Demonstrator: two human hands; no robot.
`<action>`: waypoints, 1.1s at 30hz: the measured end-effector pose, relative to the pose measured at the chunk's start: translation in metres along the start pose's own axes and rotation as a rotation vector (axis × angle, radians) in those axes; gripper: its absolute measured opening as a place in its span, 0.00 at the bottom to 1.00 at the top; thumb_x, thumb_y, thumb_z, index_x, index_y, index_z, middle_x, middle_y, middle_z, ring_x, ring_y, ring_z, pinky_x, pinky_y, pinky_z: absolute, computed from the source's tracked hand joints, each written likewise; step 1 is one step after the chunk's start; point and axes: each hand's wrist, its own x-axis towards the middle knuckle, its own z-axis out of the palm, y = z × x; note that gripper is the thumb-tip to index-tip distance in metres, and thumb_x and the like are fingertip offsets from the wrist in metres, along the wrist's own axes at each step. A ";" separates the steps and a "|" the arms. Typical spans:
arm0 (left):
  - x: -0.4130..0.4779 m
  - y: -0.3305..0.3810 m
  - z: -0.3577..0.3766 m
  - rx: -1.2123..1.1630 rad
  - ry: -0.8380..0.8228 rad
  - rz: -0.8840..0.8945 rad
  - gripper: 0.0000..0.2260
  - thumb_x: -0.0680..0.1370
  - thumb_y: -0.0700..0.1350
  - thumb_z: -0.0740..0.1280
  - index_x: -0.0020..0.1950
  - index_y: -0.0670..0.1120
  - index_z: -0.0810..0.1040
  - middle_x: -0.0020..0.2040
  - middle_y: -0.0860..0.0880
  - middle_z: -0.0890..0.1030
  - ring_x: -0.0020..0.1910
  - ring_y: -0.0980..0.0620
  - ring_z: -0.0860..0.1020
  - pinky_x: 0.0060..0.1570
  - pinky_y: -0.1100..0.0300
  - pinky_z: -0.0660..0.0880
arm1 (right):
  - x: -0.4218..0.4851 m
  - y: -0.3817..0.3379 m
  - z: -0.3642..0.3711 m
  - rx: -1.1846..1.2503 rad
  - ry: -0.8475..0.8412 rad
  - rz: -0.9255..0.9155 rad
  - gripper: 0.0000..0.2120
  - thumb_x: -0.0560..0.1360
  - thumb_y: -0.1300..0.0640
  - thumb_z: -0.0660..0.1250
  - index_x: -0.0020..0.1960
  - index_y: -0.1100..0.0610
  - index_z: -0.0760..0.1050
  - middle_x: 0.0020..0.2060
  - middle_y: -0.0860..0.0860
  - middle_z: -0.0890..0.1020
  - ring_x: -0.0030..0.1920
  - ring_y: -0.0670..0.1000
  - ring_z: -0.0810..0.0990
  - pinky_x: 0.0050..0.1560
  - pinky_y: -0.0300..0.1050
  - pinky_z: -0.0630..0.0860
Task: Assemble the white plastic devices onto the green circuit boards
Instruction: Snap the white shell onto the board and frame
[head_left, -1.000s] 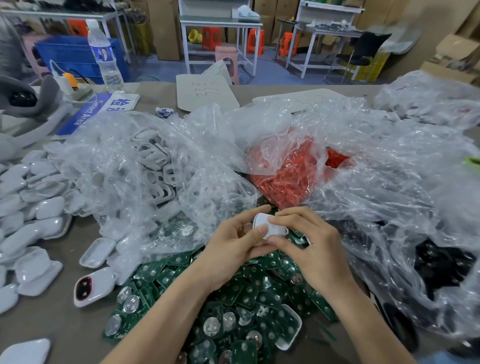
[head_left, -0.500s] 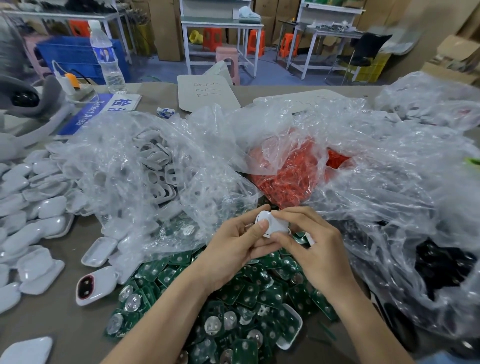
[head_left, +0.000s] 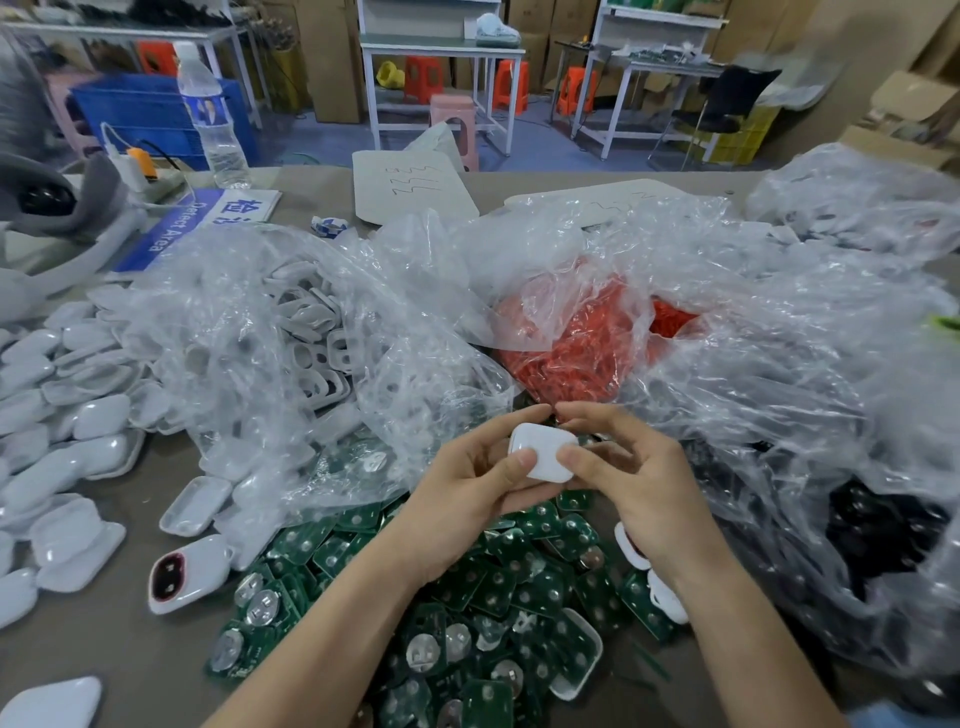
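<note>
— Many left to do?

— Most of it, I'd judge. One white plastic device (head_left: 543, 452) is up between my hands, just above the heap of green circuit boards (head_left: 467, 597) on the table (head_left: 104, 649). My left hand (head_left: 467, 499) holds its left side, thumb on the near face and fingers curled behind. My right hand (head_left: 639, 493) pinches the right side the same way. Only its smooth white back shows, so I can't tell whether a board is seated inside.

— What's finished?

— Only one unit looks done to me: the white unit with the dark red window (head_left: 187, 574), lying alone on the table left of the boards. Two more white pieces (head_left: 631, 545) lie under my right wrist at the heap's edge. One shows a bit of red, but they're mostly hidden.

— Counts, then?

— One device in hand. The boards run to dozens, overlapping, too many to count singly. One open white shell (head_left: 576, 654) sits among them near me. The loose white shells (head_left: 62, 395) at my far left are dozens too. I make out at least three clear bags: the bag of white frames (head_left: 291, 332), the bag of red parts (head_left: 576, 353), and a big bag with dark contents (head_left: 857, 519) on my right. With that many bare boards, I reckon I'm early on.
</note>
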 end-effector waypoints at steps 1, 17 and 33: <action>0.000 0.000 0.001 0.017 -0.003 0.011 0.19 0.77 0.41 0.65 0.69 0.42 0.72 0.60 0.43 0.82 0.60 0.44 0.80 0.55 0.58 0.78 | 0.000 0.000 0.001 0.045 0.018 0.025 0.10 0.71 0.57 0.73 0.49 0.45 0.82 0.45 0.48 0.85 0.45 0.50 0.84 0.49 0.46 0.82; -0.001 0.003 0.004 0.441 0.214 0.206 0.13 0.79 0.39 0.65 0.62 0.50 0.79 0.54 0.41 0.80 0.48 0.47 0.81 0.49 0.62 0.79 | -0.003 -0.005 0.012 0.249 0.086 0.078 0.04 0.67 0.54 0.72 0.41 0.53 0.83 0.41 0.52 0.85 0.44 0.52 0.85 0.39 0.42 0.82; -0.002 0.003 0.003 0.451 0.241 0.256 0.07 0.76 0.47 0.66 0.47 0.47 0.83 0.41 0.49 0.83 0.39 0.51 0.79 0.40 0.59 0.77 | -0.006 -0.005 0.017 0.207 0.048 0.078 0.04 0.74 0.63 0.70 0.40 0.59 0.79 0.40 0.55 0.84 0.43 0.57 0.85 0.43 0.48 0.82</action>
